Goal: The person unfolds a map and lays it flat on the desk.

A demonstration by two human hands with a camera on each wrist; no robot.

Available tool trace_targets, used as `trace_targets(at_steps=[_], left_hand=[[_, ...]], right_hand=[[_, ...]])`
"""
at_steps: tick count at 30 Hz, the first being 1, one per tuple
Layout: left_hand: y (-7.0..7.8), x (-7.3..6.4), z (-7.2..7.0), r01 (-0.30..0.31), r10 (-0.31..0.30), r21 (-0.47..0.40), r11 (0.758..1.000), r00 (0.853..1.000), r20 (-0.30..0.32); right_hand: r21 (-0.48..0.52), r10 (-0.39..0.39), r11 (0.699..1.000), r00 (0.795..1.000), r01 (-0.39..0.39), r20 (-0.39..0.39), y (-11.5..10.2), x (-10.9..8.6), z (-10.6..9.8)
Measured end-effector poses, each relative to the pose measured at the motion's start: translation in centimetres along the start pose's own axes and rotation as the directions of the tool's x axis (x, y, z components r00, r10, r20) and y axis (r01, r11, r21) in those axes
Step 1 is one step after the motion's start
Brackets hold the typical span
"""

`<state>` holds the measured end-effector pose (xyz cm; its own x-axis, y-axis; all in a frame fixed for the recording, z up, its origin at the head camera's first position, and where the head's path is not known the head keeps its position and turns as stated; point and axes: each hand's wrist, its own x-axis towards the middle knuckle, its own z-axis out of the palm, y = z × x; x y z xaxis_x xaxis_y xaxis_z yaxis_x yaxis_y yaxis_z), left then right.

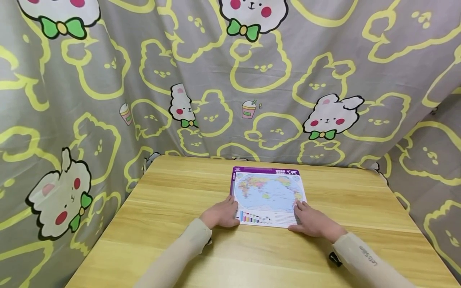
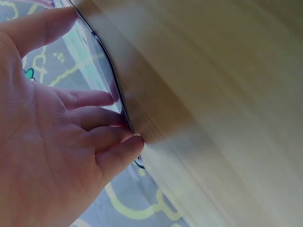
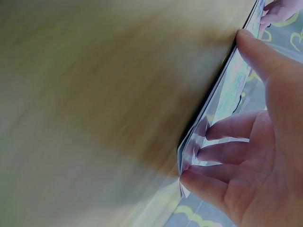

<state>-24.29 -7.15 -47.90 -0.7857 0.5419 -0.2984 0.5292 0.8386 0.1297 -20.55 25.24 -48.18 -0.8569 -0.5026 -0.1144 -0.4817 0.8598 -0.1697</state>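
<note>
A world map board with a purple border along its top and left lies flat on the wooden table. Thin layers show along its edge in the right wrist view. My left hand touches its near left corner, the thumb at the near edge and the other fingers along the left side. At the near right corner, my right hand rests in a mirrored way, fingers spread and slightly bent. Both palms stay off to the sides of the board in the wrist views.
The light wooden table spreads around the board on all sides. A grey curtain with yellow outlines and white rabbit figures hangs behind the table and along its left and right sides.
</note>
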Motion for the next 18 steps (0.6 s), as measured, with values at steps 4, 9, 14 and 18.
trace_targets(at_steps=[4, 9, 14, 18], left_hand=[[-0.7, -0.3, 0.2, 0.007, -0.007, -0.012, 1.000, 1.000, -0.002], [-1.2, -0.8, 0.2, 0.017, -0.017, 0.003, 1.000, 1.000, 0.006], [-1.8, -1.1, 0.2, 0.022, -0.022, 0.000, 1.000, 1.000, 0.007], [-2.3, -1.3, 0.1, 0.030, -0.030, -0.004, 1.000, 0.999, 0.016]], right_hand=[[-0.001, 0.010, 1.000, 1.000, -0.010, 0.002, -0.4, 0.4, 0.3], [0.008, 0.015, 1.000, 1.000, -0.015, 0.017, -1.3, 0.8, 0.1], [-0.005, 0.017, 1.000, 0.999, -0.016, 0.030, -2.0, 1.1, 0.1], [-0.027, 0.007, 1.000, 0.999, -0.006, 0.035, -2.3, 1.5, 0.3]])
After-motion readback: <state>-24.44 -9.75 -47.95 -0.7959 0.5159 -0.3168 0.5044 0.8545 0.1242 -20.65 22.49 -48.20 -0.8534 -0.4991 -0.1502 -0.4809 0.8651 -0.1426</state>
